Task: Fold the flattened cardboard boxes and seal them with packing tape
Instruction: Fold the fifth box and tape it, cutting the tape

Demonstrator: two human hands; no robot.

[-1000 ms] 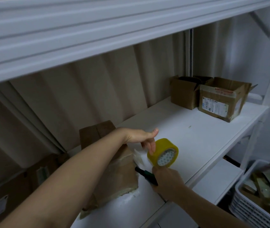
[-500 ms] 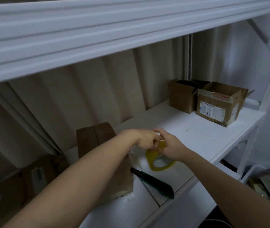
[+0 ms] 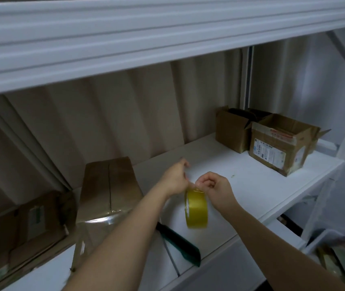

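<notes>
A yellow roll of packing tape (image 3: 196, 208) hangs on edge just above the white shelf (image 3: 241, 177). My right hand (image 3: 215, 187) pinches the roll's top edge with curled fingers. My left hand (image 3: 176, 178) is right beside it, fingers curled and pinching at the tape's end by the roll's top. Left of my arms stands a folded brown cardboard box (image 3: 108, 192), its top seam closed, with clear tape across its near face. My left forearm hides part of that box.
A dark green box cutter (image 3: 179, 241) lies on the shelf near its front edge. Two open cardboard boxes (image 3: 278, 145) sit at the shelf's far right. More boxes (image 3: 28, 225) lie at the far left. An upper shelf (image 3: 146, 38) hangs overhead. A white basket (image 3: 339, 246) is below right.
The cutter has left my right hand and lies on the shelf. My right hand went over to the roll, which turned from face-on to edge-on. Both hands now pinch at its top.
</notes>
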